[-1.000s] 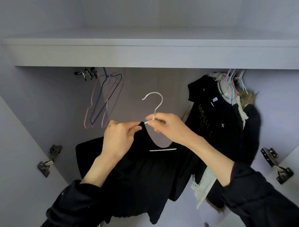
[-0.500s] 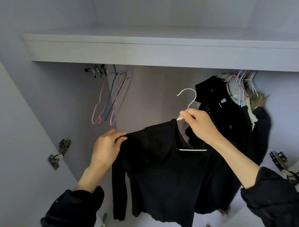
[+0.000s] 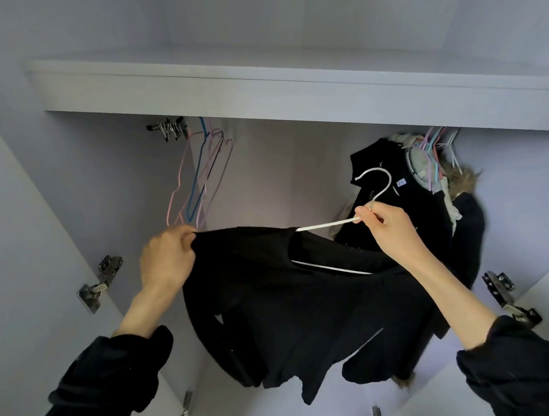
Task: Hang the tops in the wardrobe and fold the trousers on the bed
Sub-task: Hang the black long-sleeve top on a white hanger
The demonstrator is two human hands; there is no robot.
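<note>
Wardrobe (image 3: 63, 217): filling the whole view, doors standing open, pale walls running up to a shelf (image 3: 262, 92) across the top.
Black top (image 3: 286, 301): hanging in mid-air inside the wardrobe opening, stretched between both hands, its hem and sleeve drooping below.
Hung clothes (image 3: 424, 220): dark garments bunching at the right end under the shelf, one showing a fur trim, just behind the black top.
Empty hangers (image 3: 199, 179): pink, blue and lilac wires dangling at the left end under the shelf, well apart from the hung clothes.
Left hand (image 3: 167, 259): gripping the top's left shoulder, fingers curling round the fabric edge.
Right hand (image 3: 390, 231): pinching the neck of the white hanger, fingers closing tight around the wire.
White hanger (image 3: 327, 225): sitting partly inside the top's neckline, one arm showing bare, hook pointing up in front of the hung clothes, touching no rail.
</note>
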